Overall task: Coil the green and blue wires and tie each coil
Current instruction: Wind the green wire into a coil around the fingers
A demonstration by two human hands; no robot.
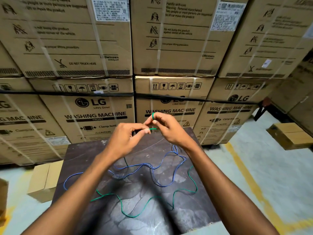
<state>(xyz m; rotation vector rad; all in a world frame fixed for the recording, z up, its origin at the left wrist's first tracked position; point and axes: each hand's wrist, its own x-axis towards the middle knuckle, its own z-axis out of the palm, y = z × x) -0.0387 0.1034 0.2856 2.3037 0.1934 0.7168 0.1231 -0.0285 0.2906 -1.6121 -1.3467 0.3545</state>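
Both hands (125, 138) (166, 128) pinch thin green wire (153, 116).

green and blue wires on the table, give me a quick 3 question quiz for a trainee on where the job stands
1. True or false: the blue wire is already coiled and tied.
2. Which wire are the hands working on? A) the green wire B) the blue wire C) neither
3. Fill in: the green wire is wrapped round a finger of the ____ hand.

Key
1. False. It lies loose and tangled on the dark table.
2. A. The left hand pinches the green wire's end while the right hand carries a few turns of it.
3. Right. The rest of the green wire trails loose across the table.
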